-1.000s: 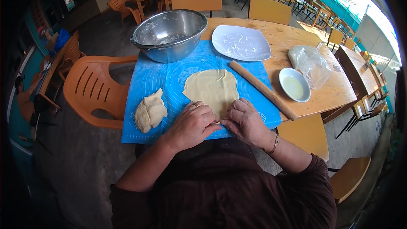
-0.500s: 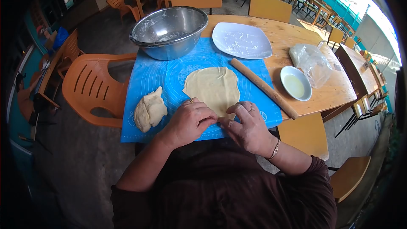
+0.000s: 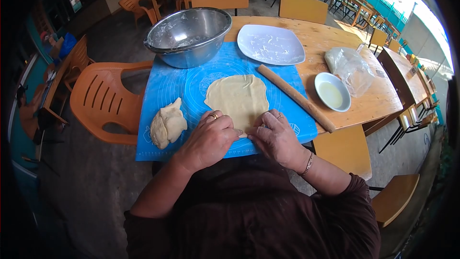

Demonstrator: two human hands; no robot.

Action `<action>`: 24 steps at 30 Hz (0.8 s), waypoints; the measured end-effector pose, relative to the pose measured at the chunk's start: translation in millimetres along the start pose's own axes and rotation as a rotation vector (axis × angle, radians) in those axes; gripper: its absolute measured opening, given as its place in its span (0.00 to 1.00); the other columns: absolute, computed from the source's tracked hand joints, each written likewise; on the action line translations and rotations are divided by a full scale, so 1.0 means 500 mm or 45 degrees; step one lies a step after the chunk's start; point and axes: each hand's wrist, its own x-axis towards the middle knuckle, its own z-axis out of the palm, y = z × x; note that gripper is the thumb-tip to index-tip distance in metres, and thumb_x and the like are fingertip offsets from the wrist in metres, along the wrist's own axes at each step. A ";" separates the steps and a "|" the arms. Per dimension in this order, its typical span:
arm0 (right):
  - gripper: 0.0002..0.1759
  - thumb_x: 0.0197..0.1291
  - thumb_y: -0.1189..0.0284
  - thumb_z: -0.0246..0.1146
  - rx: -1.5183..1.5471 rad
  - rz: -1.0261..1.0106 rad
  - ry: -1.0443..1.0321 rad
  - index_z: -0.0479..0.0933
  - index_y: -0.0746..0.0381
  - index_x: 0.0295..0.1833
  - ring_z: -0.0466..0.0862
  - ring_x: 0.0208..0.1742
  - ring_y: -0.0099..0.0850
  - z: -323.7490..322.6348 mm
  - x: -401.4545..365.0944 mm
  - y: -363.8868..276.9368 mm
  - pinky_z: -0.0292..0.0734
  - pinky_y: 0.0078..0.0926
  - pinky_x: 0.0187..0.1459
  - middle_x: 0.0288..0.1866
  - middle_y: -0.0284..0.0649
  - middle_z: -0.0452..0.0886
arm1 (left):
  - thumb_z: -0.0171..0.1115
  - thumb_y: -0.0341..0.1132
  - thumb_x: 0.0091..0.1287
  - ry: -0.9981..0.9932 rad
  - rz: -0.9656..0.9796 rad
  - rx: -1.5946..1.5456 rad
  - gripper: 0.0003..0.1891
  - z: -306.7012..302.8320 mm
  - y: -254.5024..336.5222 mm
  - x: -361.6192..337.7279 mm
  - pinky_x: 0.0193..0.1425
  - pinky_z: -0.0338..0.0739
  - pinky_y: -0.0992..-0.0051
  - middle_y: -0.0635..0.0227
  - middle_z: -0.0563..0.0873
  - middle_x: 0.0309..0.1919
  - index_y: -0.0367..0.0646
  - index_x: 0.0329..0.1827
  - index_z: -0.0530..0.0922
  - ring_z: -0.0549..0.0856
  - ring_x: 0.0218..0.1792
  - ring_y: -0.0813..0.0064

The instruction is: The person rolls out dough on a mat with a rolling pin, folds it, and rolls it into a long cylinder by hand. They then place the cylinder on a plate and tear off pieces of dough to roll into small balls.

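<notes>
A thin rolled-out sheet of dough (image 3: 237, 96) lies on the blue silicone mat (image 3: 158, 86). Its near edge is pinched between the fingers of my left hand (image 3: 214, 136) and my right hand (image 3: 277, 136), which sit close together. Both hands are closed on that edge, and my fingers hide part of it. Left of my left hand rests a lump of dough (image 3: 168, 123). To the right of the sheet a wooden rolling pin (image 3: 296, 98) lies slantwise across the mat.
A steel mixing bowl (image 3: 189, 36) with floury walls stands at the back left. Beside it is a white plate (image 3: 271, 44) dusted with flour. On the right are a small bowl of pale liquid (image 3: 332, 92) and a clear plastic bag (image 3: 350, 69). An orange chair (image 3: 108, 98) adjoins the table's left side.
My right hand's fingers have come down and drawn in at the near edge of the dough sheet. My left hand has shifted very slightly. The other things lie as before.
</notes>
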 end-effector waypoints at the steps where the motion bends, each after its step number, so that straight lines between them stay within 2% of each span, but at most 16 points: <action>1: 0.12 0.49 0.76 0.74 -0.002 0.034 -0.017 0.84 0.62 0.41 0.77 0.45 0.41 -0.001 0.001 0.000 0.73 0.38 0.48 0.41 0.40 0.77 | 0.68 0.31 0.62 -0.005 -0.016 -0.017 0.03 0.002 -0.004 -0.002 0.55 0.74 0.62 0.66 0.80 0.33 0.42 0.32 0.86 0.81 0.41 0.63; 3: 0.12 0.50 0.75 0.74 -0.019 0.041 -0.020 0.84 0.61 0.41 0.77 0.45 0.41 -0.001 -0.001 0.002 0.73 0.38 0.48 0.41 0.40 0.77 | 0.68 0.31 0.62 -0.009 -0.033 -0.035 0.03 0.001 -0.002 -0.004 0.55 0.74 0.62 0.66 0.81 0.33 0.42 0.32 0.86 0.81 0.40 0.63; 5: 0.11 0.50 0.75 0.74 -0.037 0.049 -0.021 0.84 0.61 0.41 0.77 0.46 0.40 -0.004 -0.001 0.000 0.73 0.38 0.48 0.40 0.40 0.76 | 0.72 0.27 0.58 0.163 -0.032 -0.040 0.03 -0.003 0.007 -0.005 0.52 0.74 0.63 0.68 0.82 0.32 0.42 0.34 0.86 0.82 0.39 0.65; 6: 0.11 0.50 0.74 0.74 -0.068 0.019 0.003 0.84 0.61 0.41 0.77 0.46 0.40 -0.009 -0.002 -0.006 0.74 0.38 0.48 0.41 0.39 0.77 | 0.72 0.27 0.58 0.162 -0.030 -0.040 0.03 -0.002 0.008 -0.006 0.52 0.74 0.63 0.68 0.82 0.32 0.42 0.34 0.86 0.82 0.39 0.65; 8: 0.11 0.50 0.74 0.74 -0.096 -0.008 0.024 0.84 0.60 0.40 0.77 0.46 0.40 -0.009 -0.005 -0.007 0.74 0.38 0.48 0.41 0.39 0.77 | 0.72 0.27 0.57 0.139 0.136 0.022 0.03 -0.001 0.010 -0.010 0.52 0.74 0.63 0.67 0.81 0.31 0.42 0.34 0.85 0.82 0.39 0.65; 12: 0.12 0.50 0.73 0.74 -0.113 -0.006 -0.001 0.84 0.61 0.42 0.77 0.46 0.41 -0.016 -0.007 0.002 0.74 0.39 0.49 0.42 0.40 0.77 | 0.72 0.27 0.57 0.095 0.139 0.043 0.04 -0.003 -0.001 -0.011 0.53 0.74 0.63 0.68 0.80 0.31 0.42 0.35 0.85 0.82 0.39 0.64; 14: 0.13 0.50 0.73 0.74 -0.132 -0.004 -0.004 0.84 0.61 0.43 0.77 0.47 0.41 -0.017 -0.007 0.002 0.74 0.39 0.49 0.42 0.40 0.77 | 0.72 0.28 0.58 0.055 0.075 0.147 0.06 -0.007 0.000 -0.011 0.57 0.73 0.61 0.68 0.81 0.34 0.42 0.38 0.86 0.82 0.42 0.64; 17: 0.16 0.51 0.73 0.73 -0.200 -0.039 0.076 0.85 0.61 0.48 0.78 0.49 0.41 -0.010 -0.013 -0.009 0.75 0.41 0.51 0.47 0.42 0.78 | 0.71 0.29 0.58 0.157 0.075 0.209 0.08 -0.007 0.032 -0.002 0.63 0.71 0.59 0.67 0.82 0.36 0.41 0.41 0.86 0.82 0.44 0.65; 18: 0.17 0.56 0.71 0.71 -0.236 -0.066 0.033 0.83 0.63 0.51 0.77 0.54 0.45 -0.011 -0.016 -0.017 0.73 0.45 0.56 0.52 0.46 0.77 | 0.71 0.29 0.58 0.156 0.073 0.208 0.08 -0.001 0.037 -0.004 0.63 0.71 0.59 0.67 0.82 0.36 0.41 0.41 0.86 0.82 0.44 0.65; 19: 0.18 0.60 0.68 0.68 -0.273 -0.091 -0.009 0.82 0.64 0.54 0.77 0.60 0.49 -0.012 -0.020 -0.023 0.72 0.48 0.60 0.58 0.51 0.77 | 0.71 0.30 0.58 0.095 0.063 0.234 0.11 0.005 0.042 -0.008 0.67 0.69 0.55 0.66 0.83 0.40 0.39 0.44 0.86 0.82 0.48 0.64; 20: 0.18 0.60 0.68 0.68 -0.272 -0.089 -0.010 0.82 0.64 0.54 0.77 0.60 0.49 -0.013 -0.024 -0.029 0.72 0.48 0.60 0.58 0.51 0.77 | 0.72 0.32 0.59 0.035 0.055 0.260 0.14 0.012 0.047 -0.012 0.71 0.67 0.52 0.64 0.84 0.44 0.38 0.48 0.85 0.82 0.52 0.64; 21: 0.21 0.61 0.66 0.68 -0.269 -0.047 -0.088 0.80 0.63 0.58 0.74 0.65 0.51 -0.013 -0.028 -0.033 0.70 0.50 0.64 0.65 0.51 0.73 | 0.72 0.32 0.59 0.034 0.056 0.258 0.14 0.020 0.054 -0.015 0.71 0.67 0.52 0.64 0.84 0.44 0.38 0.48 0.85 0.82 0.52 0.64; 22: 0.24 0.62 0.64 0.67 -0.266 -0.006 -0.165 0.79 0.61 0.62 0.71 0.70 0.53 -0.015 -0.030 -0.035 0.67 0.52 0.68 0.72 0.52 0.70 | 0.71 0.35 0.60 0.016 0.049 0.333 0.18 0.028 0.061 -0.018 0.74 0.62 0.46 0.60 0.83 0.49 0.35 0.52 0.83 0.79 0.58 0.61; 23: 0.24 0.62 0.64 0.67 -0.267 -0.004 -0.164 0.79 0.61 0.62 0.71 0.70 0.53 -0.019 -0.028 -0.035 0.67 0.52 0.68 0.72 0.52 0.70 | 0.70 0.39 0.62 -0.002 0.042 0.407 0.22 0.033 0.065 -0.020 0.77 0.56 0.41 0.57 0.83 0.55 0.33 0.56 0.81 0.77 0.65 0.57; 24: 0.25 0.64 0.61 0.66 -0.299 0.013 -0.177 0.78 0.64 0.63 0.67 0.74 0.56 -0.023 -0.027 -0.034 0.65 0.54 0.70 0.73 0.55 0.68 | 0.70 0.39 0.62 -0.003 0.043 0.406 0.22 0.034 0.064 -0.022 0.77 0.56 0.41 0.57 0.83 0.55 0.33 0.56 0.81 0.77 0.65 0.57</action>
